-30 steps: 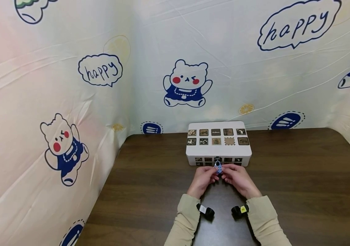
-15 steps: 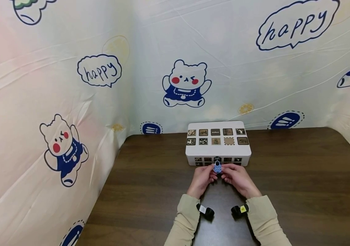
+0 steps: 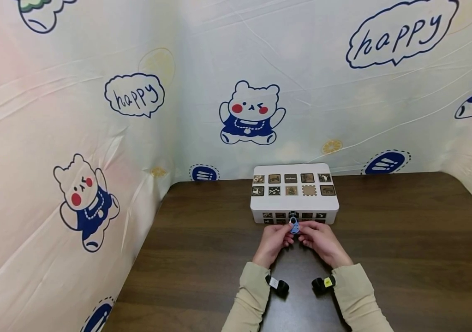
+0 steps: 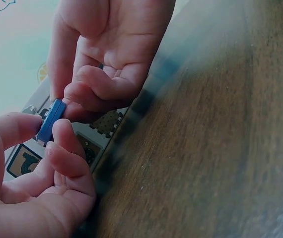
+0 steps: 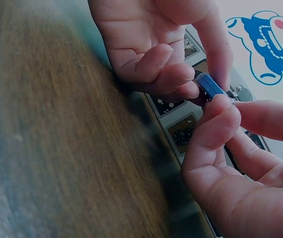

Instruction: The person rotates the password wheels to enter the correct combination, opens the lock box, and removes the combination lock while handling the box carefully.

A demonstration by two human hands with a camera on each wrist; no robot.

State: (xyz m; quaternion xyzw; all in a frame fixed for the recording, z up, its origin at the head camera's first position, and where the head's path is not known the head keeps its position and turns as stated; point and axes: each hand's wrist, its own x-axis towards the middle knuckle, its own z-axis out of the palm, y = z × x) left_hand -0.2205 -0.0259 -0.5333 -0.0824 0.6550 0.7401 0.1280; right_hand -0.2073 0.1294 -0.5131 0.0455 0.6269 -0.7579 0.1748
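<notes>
A small blue padlock with a metal shackle is at the latch on the front of a white tin box. From the left, my left hand pinches the padlock's body between thumb and finger. On the opposite side, my right hand pinches it too. The left wrist view shows the blue body edge-on between both sets of fingertips. Fingers partly cover the lock body in the right wrist view, and its shackle is mostly hidden there.
The box stands at the back of a dark brown wooden table, near a pale curtain printed with bears. Small dark picture squares decorate the box. Black straps with small devices sit at both wrists.
The padlock has turned slightly between my fingers: half a second ago its face pointed more squarely toward the head camera. Both hands stay nearly in place.
</notes>
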